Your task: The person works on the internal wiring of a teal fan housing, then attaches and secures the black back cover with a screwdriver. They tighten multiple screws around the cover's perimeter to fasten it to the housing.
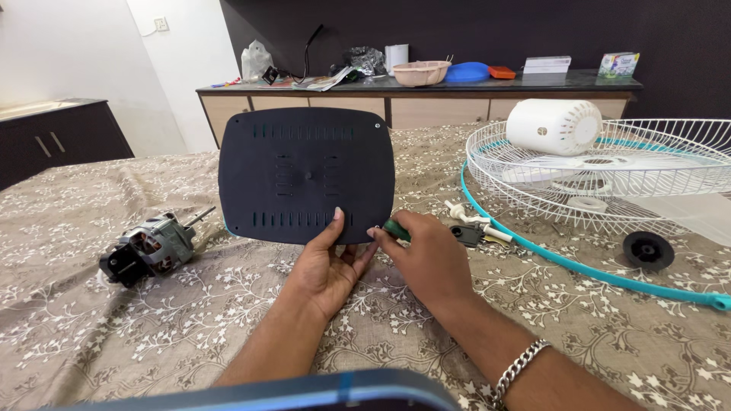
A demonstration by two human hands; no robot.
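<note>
So the left hand (329, 268) is gripping the bottom edge of a dark slotted panel (306, 173), holding it upright over the middle of the bed (91, 335), thumb pressed on its face. The right hand (428, 257) is clenched around a green-handled tool (396, 229) right at the panel's lower right corner. A motor (148, 248) lies towards the bed's left edge; a white wire fan guard (609, 179) and white housing (553, 126) sit at the right side.
</note>
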